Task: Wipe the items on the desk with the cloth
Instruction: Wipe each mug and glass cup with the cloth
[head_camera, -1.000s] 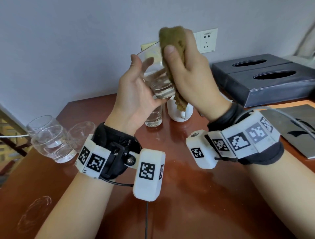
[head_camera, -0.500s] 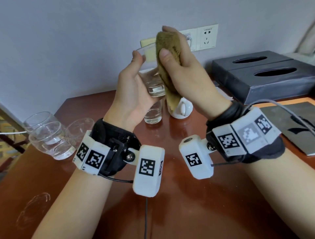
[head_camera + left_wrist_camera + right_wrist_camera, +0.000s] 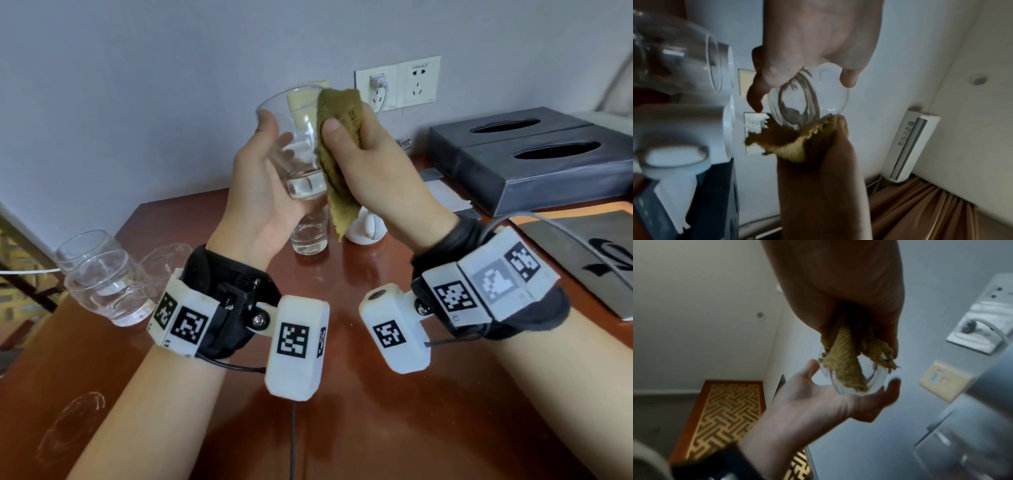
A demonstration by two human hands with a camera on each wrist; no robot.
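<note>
My left hand (image 3: 270,171) grips a clear drinking glass (image 3: 294,137) above the desk, thumb on the near side and fingers round the far side. Against the glass's right side my right hand (image 3: 356,144) presses an olive-green cloth (image 3: 337,144), which it pinches between thumb and fingers. The cloth's tail hangs down past the glass's base. In the left wrist view the glass (image 3: 809,100) lies between the left fingers with the cloth (image 3: 795,139) beneath it. In the right wrist view the cloth (image 3: 844,360) covers part of the glass (image 3: 875,382).
A red-brown desk (image 3: 359,411) lies below. Several clear glasses (image 3: 102,281) stand at its left edge, another glass (image 3: 308,236) and a white cup (image 3: 366,229) behind my hands. Dark tissue boxes (image 3: 548,157) and a grey folder (image 3: 596,253) sit at the right. Wall sockets (image 3: 397,84) are behind.
Both hands with the glass and cloth have shifted slightly left and down in view. The cloth now lies lower along the glass's right side, leaving more of the rim uncovered.
</note>
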